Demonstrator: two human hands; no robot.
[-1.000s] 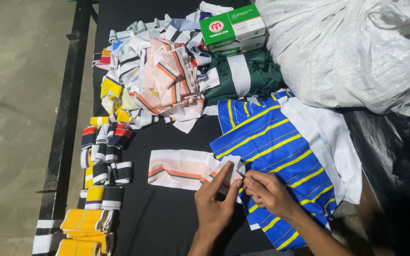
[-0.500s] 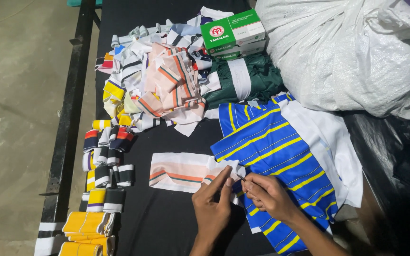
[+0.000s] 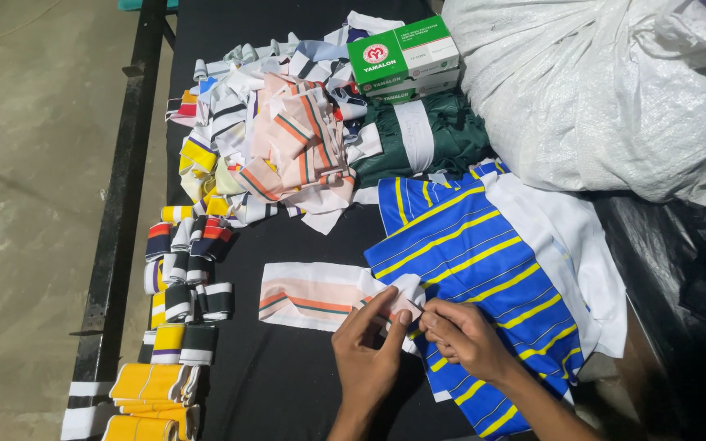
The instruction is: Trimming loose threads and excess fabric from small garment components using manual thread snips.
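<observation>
Up close, a pale striped collar strip [image 3: 320, 296] lies near-centre on the black table [image 3: 288, 384], its right end pinched by the left hand [image 3: 367, 353] and right hand [image 3: 461, 335], beside blue-and-yellow striped fabric [image 3: 467, 261]; folded collars [image 3: 185, 282] line the left edge.

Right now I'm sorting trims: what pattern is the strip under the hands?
The fabric strip is pale peach-white with orange and dark stripes; head view.

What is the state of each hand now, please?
Left hand: fingers pinched on the end of the pale striped fabric strip.
Right hand: fingers closed at the same strip end, beside the blue striped cloth; what it grips cannot be told.
</observation>
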